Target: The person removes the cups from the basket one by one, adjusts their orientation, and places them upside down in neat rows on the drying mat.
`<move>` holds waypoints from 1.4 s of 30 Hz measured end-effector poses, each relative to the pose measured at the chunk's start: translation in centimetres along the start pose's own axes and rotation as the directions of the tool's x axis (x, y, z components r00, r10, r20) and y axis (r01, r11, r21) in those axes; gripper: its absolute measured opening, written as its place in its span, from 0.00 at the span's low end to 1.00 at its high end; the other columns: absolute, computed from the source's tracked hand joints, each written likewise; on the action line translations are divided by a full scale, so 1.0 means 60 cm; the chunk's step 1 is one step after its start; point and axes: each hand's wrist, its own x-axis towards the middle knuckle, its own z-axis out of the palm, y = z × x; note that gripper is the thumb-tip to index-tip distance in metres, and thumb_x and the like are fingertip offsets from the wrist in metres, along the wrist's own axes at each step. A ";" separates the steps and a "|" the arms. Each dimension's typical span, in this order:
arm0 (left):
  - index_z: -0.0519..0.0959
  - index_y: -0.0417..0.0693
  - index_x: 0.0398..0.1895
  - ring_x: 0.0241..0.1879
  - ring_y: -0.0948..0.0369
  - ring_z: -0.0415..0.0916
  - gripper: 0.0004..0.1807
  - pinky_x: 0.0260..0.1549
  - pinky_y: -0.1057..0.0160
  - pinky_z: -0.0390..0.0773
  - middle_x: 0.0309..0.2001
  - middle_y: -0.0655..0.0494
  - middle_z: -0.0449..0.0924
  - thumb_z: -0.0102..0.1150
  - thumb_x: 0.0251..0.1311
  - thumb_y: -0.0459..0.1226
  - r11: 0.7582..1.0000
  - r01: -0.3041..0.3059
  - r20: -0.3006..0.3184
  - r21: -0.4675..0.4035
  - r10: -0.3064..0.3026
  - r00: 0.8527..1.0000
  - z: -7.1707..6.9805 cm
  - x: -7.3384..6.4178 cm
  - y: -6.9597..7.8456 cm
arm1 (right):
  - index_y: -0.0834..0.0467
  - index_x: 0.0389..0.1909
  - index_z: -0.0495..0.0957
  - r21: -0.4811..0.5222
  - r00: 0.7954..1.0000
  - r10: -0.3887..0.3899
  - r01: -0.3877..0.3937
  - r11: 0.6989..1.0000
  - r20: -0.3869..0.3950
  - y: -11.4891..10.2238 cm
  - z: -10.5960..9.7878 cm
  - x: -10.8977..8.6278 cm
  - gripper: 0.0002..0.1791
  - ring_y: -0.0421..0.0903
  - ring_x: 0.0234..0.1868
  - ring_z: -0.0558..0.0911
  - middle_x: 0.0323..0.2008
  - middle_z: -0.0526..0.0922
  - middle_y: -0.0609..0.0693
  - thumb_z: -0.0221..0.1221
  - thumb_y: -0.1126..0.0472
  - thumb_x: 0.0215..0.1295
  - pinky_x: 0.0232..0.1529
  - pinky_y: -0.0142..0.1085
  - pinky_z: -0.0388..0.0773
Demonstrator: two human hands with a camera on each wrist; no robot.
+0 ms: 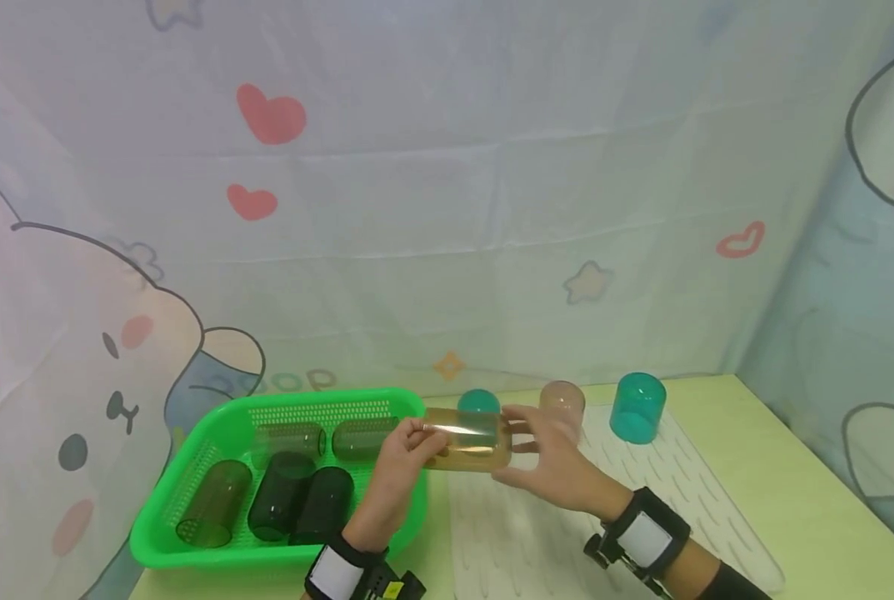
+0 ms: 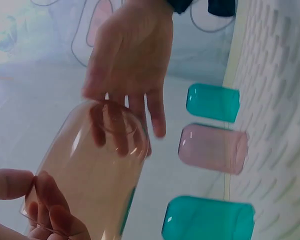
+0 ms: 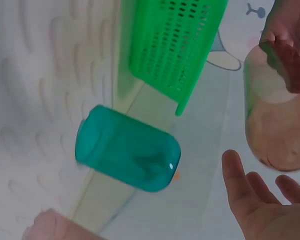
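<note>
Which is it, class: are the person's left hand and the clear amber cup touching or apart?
Touching. The left wrist view shows it: the left hand pinches the amber cup near one end, between thumb and fingers.

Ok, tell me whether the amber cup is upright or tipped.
Tipped: the head view shows the amber cup sideways, stretching from the left hand toward the right hand.

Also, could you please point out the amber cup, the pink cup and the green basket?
Amber cup [image 1: 471, 442]: head view, middle of its side wall.
Pink cup [image 2: 211, 149]: left wrist view, middle of its side wall.
Green basket [image 1: 222, 557]: head view, its near rim.
</note>
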 end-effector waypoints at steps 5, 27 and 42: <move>0.70 0.37 0.43 0.35 0.61 0.74 0.10 0.41 0.62 0.71 0.34 0.58 0.79 0.56 0.63 0.34 0.998 -0.002 -0.016 -0.057 0.001 1.000 0.020 -0.001 0.001 | 0.60 0.66 0.58 0.132 0.999 0.038 -0.038 0.991 -0.001 0.000 0.008 0.010 0.38 0.52 0.55 0.73 0.58 0.68 0.57 0.65 0.54 0.59 0.53 0.42 0.75; 0.68 0.42 0.58 0.55 0.49 0.68 0.22 0.52 0.47 0.69 0.53 0.47 0.71 0.53 0.67 0.45 0.915 -0.056 0.071 0.400 0.030 0.997 -0.035 -0.005 0.039 | 0.59 0.61 0.64 0.077 1.000 0.026 -0.024 0.997 -0.015 -0.010 -0.025 0.009 0.37 0.53 0.48 0.74 0.53 0.70 0.54 0.70 0.55 0.53 0.44 0.37 0.78; 0.76 0.44 0.55 0.63 0.41 0.61 0.22 0.51 0.43 0.70 0.59 0.40 0.70 0.51 0.67 0.49 0.468 -0.074 0.117 0.881 -0.062 0.991 -0.104 0.004 0.087 | 0.65 0.57 0.71 -0.411 0.987 -0.010 0.076 0.908 0.160 -0.001 -0.031 0.028 0.35 0.49 0.50 0.75 0.50 0.75 0.53 0.68 0.51 0.49 0.48 0.44 0.75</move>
